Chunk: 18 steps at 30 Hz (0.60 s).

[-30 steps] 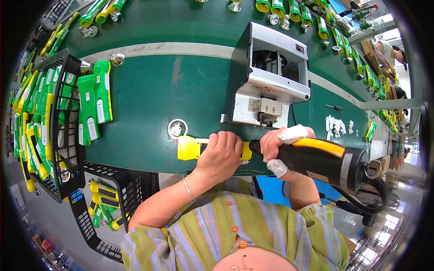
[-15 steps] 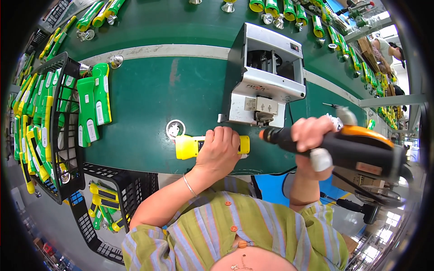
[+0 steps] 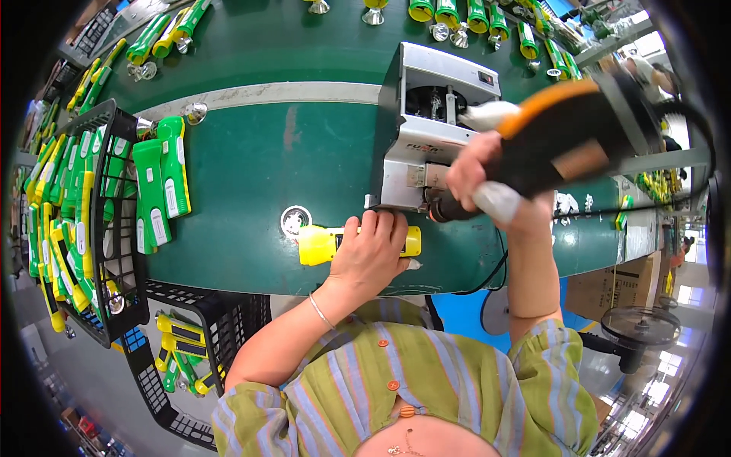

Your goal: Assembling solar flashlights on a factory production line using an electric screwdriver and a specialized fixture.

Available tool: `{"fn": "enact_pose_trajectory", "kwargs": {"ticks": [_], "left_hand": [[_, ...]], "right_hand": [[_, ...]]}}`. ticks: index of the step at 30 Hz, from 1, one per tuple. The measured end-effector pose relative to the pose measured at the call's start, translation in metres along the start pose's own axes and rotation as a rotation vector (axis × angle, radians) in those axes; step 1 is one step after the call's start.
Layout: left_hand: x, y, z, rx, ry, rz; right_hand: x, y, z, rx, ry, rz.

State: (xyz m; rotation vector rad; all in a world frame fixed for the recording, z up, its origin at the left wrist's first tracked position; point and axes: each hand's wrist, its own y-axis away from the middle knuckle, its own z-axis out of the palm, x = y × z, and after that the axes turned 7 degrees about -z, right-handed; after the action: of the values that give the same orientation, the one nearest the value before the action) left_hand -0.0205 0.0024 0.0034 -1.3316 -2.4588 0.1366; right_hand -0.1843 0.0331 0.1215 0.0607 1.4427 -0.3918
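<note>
Head: left hand [image 3: 370,253] curls over flashlight [image 3: 314,245]; right hand [image 3: 481,174] grips power screwdriver [image 3: 560,131].

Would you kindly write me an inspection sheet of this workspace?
Surface: green worktop, brownish streak.
Work in hand: yellow flashlight housing; white-rimmed disc beside its left end; electric screwdriver; silver-and-black machine.
Clutter: green flashlight housings at left; small white parts at right.
Grips: left grip over the housing; right grip around the screwdriver, tip at the machine's front, contact unclear.
Cables: thin black cable over the worktop's front edge.
Surroundings: conveyor belt behind, bearing flashlights; cardboard box, lower right.
</note>
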Motion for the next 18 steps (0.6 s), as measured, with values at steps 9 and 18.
{"fn": "enact_pose_trajectory", "kwargs": {"ticks": [9, 18], "left_hand": [[0.0, 0.002, 0.001, -0.08, -0.028, 0.049], [0.003, 0.001, 0.0, -0.085, -0.027, 0.043]], "right_hand": [[0.006, 0.066, 0.006, 0.036, -0.174, -0.217], [0.029, 0.068, 0.004, -0.115, 0.093, -0.229]]}}
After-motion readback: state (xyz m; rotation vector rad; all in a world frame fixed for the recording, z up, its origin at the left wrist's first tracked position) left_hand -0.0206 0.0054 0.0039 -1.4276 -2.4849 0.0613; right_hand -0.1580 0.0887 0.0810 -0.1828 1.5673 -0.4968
